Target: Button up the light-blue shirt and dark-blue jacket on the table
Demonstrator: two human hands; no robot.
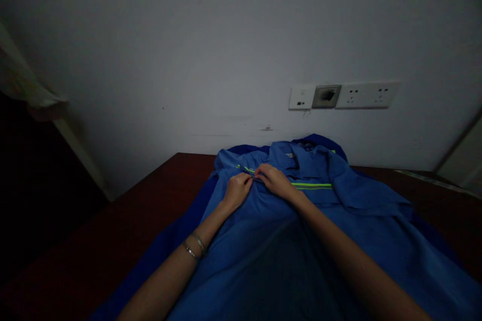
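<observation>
A blue work jacket with a yellow-green reflective stripe lies spread on a dark red-brown table, collar toward the wall. My left hand and my right hand meet at the chest of the jacket, just below the collar. Both have their fingers curled and pinched on the fabric at the front opening, fingertips almost touching. What sits between the fingertips is too small to make out. Two thin bracelets circle my left wrist.
A white wall stands right behind the table, with a strip of switches and sockets above the jacket. A pale curtain hangs at the left beside a dark gap. The table's left edge runs diagonally toward me.
</observation>
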